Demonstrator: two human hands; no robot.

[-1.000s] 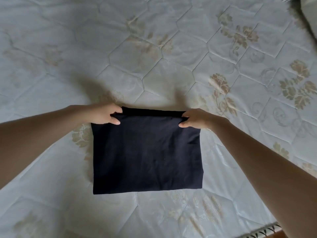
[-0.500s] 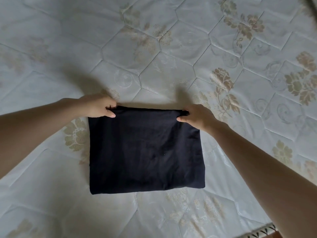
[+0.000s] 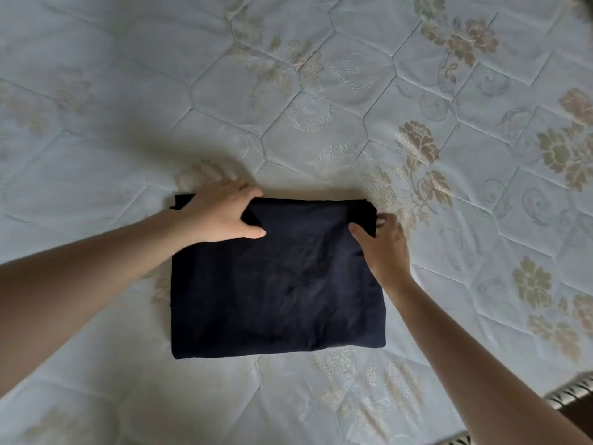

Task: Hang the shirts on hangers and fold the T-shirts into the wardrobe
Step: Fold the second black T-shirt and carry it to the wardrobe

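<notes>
Dark folded T-shirt [image 3: 272,284] flat on flowery mattress [image 3: 321,107]. Left hand [image 3: 221,213] gripping cloth at 11 o'clock. Right hand [image 3: 385,245] pinching edge at 1 o'clock.

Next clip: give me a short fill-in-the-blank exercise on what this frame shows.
1. The folded T-shirt is ____ in colour.
2. It lies on a quilted mattress printed with ____ motifs.
3. The left hand and right hand both touch the garment's ____ edge.

Missing words: dark navy; floral; far
</notes>
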